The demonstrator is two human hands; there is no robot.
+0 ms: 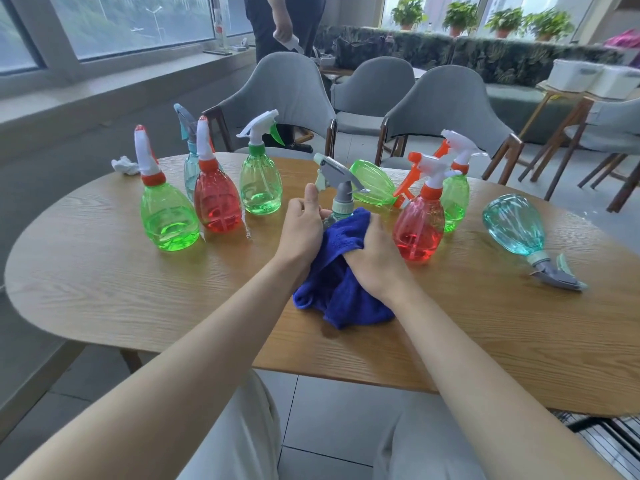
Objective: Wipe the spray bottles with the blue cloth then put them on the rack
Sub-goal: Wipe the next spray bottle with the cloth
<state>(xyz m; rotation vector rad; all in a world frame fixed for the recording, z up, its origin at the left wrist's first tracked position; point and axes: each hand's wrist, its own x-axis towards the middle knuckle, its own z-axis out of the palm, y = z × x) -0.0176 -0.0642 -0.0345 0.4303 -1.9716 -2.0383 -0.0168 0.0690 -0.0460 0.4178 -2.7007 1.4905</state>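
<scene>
My left hand [304, 230] grips the grey-headed spray bottle [341, 188] by its neck, upright at the middle of the table [138, 289]. My right hand [377, 261] clutches the blue cloth [343, 296], bunched round the bottle's body.

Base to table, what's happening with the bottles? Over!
Left-hand grip holds grey-topped bottle. Right-hand grip wraps blue cloth round it. Red bottle crowds the right side.

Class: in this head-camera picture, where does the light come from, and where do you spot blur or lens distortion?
Head view: daylight enters through the windows; the wide lens tilts their frames; the sill at left is smeared; the blue cloth and grey-nozzled bottle at centre are sharp.
</scene>
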